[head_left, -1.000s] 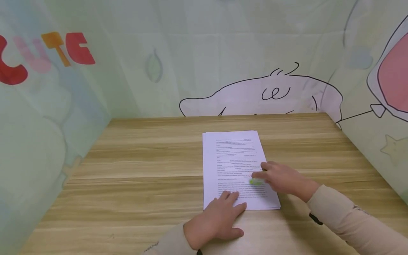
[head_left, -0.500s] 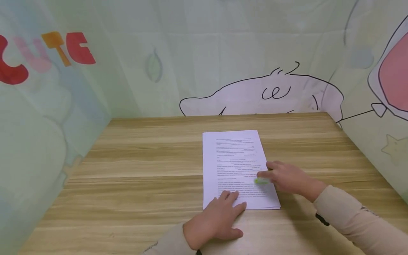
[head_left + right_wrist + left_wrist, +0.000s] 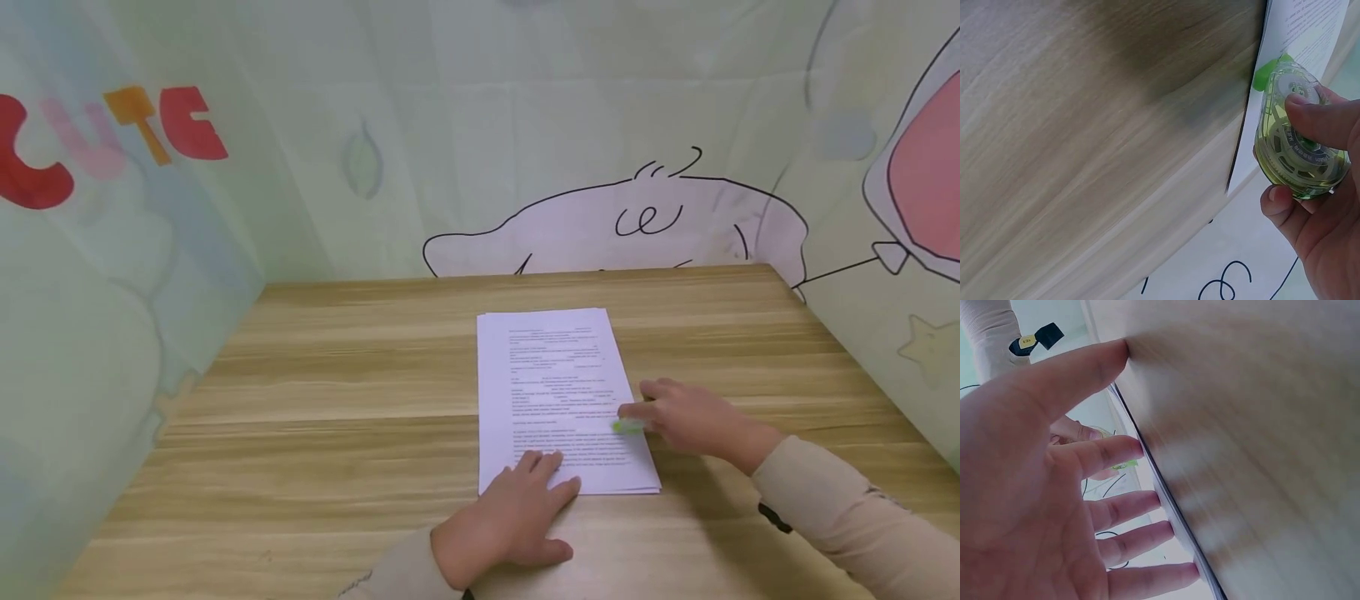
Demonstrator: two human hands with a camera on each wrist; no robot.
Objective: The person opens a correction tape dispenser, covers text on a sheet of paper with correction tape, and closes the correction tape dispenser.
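A stack of printed paper sheets [image 3: 495, 392] lies on the wooden table. My left hand [image 3: 513, 517] rests with spread fingers on its near edge, the thumb on the wood. At the right side of the stack, my right hand [image 3: 693, 418] grips a correction tape dispenser [image 3: 1300, 150] between thumb and fingers. Its body is clear yellow-green, and the reels show through the case. In the head view only the green tip [image 3: 627, 427] shows over the lines of text. The right wrist view has the green tip cap folded beside the nose, close to the page.
The wood-grain table [image 3: 322, 400] stretches left and right of the sheets. Printed cloth walls [image 3: 315, 183] with cartoon drawings stand behind it and along both sides. A dark wrist strap [image 3: 775, 517] sits on the right sleeve.
My right hand has slid to the right across the page with the correction tape dispenser, toward the sheet's right edge. The left hand and the paper have stayed in place.
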